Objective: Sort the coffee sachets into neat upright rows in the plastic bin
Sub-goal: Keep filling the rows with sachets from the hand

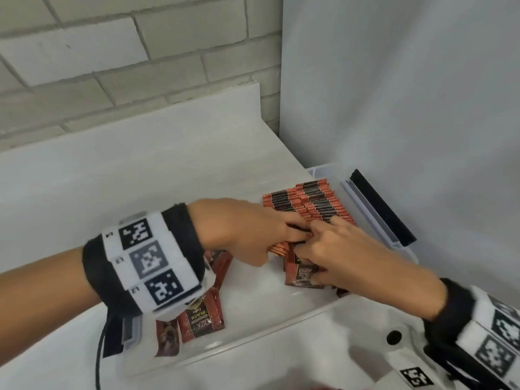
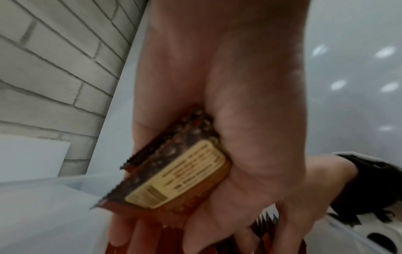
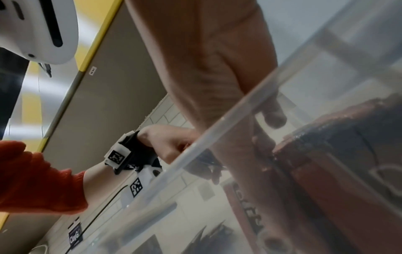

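A clear plastic bin [image 1: 253, 343] lies on a white counter. Red and black coffee sachets stand in upright rows [image 1: 306, 202] at its far right end. My left hand [image 1: 292, 237] reaches in from the left and pinches a small stack of sachets [image 2: 178, 171] between thumb and fingers. My right hand [image 1: 312, 257] meets it at the near end of the rows, fingers curled over a leaning bundle of sachets [image 1: 302, 275]. Seen through the bin wall [image 3: 217, 135], the right fingers [image 3: 264, 142] lie on that bundle. Several loose sachets [image 1: 201, 319] lie flat at the bin's left end.
A brick wall stands behind the counter [image 1: 126, 170] and a white panel [image 1: 408, 80] rises just right of the bin. A black latch [image 1: 382, 206] runs along the bin's right rim. A white device with a round hole [image 1: 394, 337] sits near the front edge.
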Tool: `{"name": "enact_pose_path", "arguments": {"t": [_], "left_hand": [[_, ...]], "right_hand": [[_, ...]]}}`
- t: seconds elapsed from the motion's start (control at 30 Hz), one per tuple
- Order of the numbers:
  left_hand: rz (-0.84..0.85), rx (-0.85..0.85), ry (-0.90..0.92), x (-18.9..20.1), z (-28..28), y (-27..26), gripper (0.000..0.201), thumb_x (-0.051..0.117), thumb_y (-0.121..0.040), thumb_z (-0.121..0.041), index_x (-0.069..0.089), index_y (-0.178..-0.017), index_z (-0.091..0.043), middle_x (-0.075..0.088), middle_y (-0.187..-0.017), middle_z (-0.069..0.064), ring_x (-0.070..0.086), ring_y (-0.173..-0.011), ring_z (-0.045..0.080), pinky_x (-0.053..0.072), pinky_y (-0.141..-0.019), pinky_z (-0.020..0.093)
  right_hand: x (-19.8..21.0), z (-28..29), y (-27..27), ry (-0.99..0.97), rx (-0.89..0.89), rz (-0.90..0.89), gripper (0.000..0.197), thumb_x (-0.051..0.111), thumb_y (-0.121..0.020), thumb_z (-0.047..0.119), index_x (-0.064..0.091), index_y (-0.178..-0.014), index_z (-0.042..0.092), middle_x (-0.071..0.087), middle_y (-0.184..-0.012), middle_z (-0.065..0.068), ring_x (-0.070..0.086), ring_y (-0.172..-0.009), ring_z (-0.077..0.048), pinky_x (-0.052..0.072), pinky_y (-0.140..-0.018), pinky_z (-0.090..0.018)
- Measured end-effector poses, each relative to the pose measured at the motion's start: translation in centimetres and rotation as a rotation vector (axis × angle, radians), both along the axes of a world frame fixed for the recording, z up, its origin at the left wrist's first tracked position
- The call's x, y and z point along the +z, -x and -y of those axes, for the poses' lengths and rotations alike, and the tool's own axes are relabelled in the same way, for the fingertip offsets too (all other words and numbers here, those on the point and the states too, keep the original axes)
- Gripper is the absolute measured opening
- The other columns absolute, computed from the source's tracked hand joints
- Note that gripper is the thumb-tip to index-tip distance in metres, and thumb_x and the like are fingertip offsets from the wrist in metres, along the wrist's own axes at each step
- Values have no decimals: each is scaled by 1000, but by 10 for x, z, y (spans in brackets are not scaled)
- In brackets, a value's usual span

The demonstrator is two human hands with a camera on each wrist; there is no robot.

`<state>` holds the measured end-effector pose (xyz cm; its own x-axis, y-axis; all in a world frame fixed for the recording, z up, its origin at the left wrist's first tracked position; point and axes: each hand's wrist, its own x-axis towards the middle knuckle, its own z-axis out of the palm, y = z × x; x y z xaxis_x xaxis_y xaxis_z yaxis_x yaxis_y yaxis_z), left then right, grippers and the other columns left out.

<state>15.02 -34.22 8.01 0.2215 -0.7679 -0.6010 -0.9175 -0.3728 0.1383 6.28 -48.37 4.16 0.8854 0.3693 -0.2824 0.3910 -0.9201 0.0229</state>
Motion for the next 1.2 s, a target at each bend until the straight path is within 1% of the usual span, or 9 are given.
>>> {"name": "enact_pose_path", "arguments": {"t": [0.17, 0.37, 0.47, 0.6, 0.73, 0.9, 0.97, 1.1, 1.2], "left_hand": [[101, 10, -57, 0, -8, 2, 77, 41, -83, 0, 18, -150, -31, 9, -152, -22, 33, -84, 11, 35, -59, 23], [-107, 98, 69, 3, -21, -8, 73, 42, -82, 4, 28, -146, -25, 29, -141, -14, 39, -81, -2, 34, -62, 6], [-205, 471, 245, 2, -33, -18, 50, 49, -86, -1, 45, -133, -19, 54, -117, -1, 54, -97, 11, 47, -82, 19], [-663, 1101, 288, -7, -39, -15, 13, 56, -89, -2, 52, -100, -8, 54, -95, 13, 55, -82, 23, 58, -72, 33], [-1065, 1338, 441, -27, -25, 3, 19, 51, -90, 7, 60, -102, -5, 61, -97, 14, 57, -95, 25, 48, -98, 46], [-1041, 1439, 497, -35, -23, 7, 23, 50, -89, 10, 63, -100, -6, 65, -86, 10, 59, -87, 24, 46, -99, 52], [-1034, 1511, 565, -34, -23, 5, 24, 49, -89, 11, 62, -92, -9, 68, -71, 4, 59, -78, 19, 45, -100, 53], [-1157, 1416, 560, -33, -22, 0, 37, 49, -88, 10, 61, -117, -8, 69, -106, 8, 65, -87, 18, 49, -96, 47], [-1105, 1486, 537, -31, -25, -2, 25, 51, -88, 10, 63, -104, -6, 67, -97, 10, 64, -84, 19, 49, -96, 48]], "right_hand": [[-28, 1, -10, 72, 95, 281, 28, 87, -50, 16, 69, -71, 18, 66, -62, 4, 61, -75, -21, 31, -68, -34], [-34, -2, -9, 19, 172, 471, 19, 80, -63, 7, 67, -74, 15, 65, -65, 1, 58, -81, -24, 27, -72, -35], [-33, 4, -9, 16, 181, 448, 17, 79, -69, 10, 69, -81, 14, 67, -75, -3, 59, -86, -26, 30, -74, -35], [-31, 9, -11, 1, 192, 419, 25, 80, -68, 14, 65, -88, 11, 66, -84, -7, 58, -85, -26, 41, -72, -37], [-25, 7, -10, -60, 263, 415, 27, 74, -68, 10, 62, -92, 13, 64, -86, -4, 58, -81, -22, 43, -71, -34], [-15, 9, -7, -69, 339, 225, 34, 92, -47, 11, 72, -71, 21, 65, -68, 8, 58, -68, -12, 46, -59, -23], [-15, 5, -7, -44, 275, 99, 27, 88, -55, 6, 72, -73, 18, 66, -71, 4, 60, -71, -15, 51, -62, -26], [-24, -7, -8, -3, 201, -136, 17, 49, -92, 3, 65, -97, 5, 65, -94, -11, 64, -86, -29, 55, -74, -40], [-26, -13, -8, 71, 189, -177, 25, 41, -100, 12, 63, -109, 2, 64, -104, -13, 66, -89, -31, 56, -78, -39]]}}
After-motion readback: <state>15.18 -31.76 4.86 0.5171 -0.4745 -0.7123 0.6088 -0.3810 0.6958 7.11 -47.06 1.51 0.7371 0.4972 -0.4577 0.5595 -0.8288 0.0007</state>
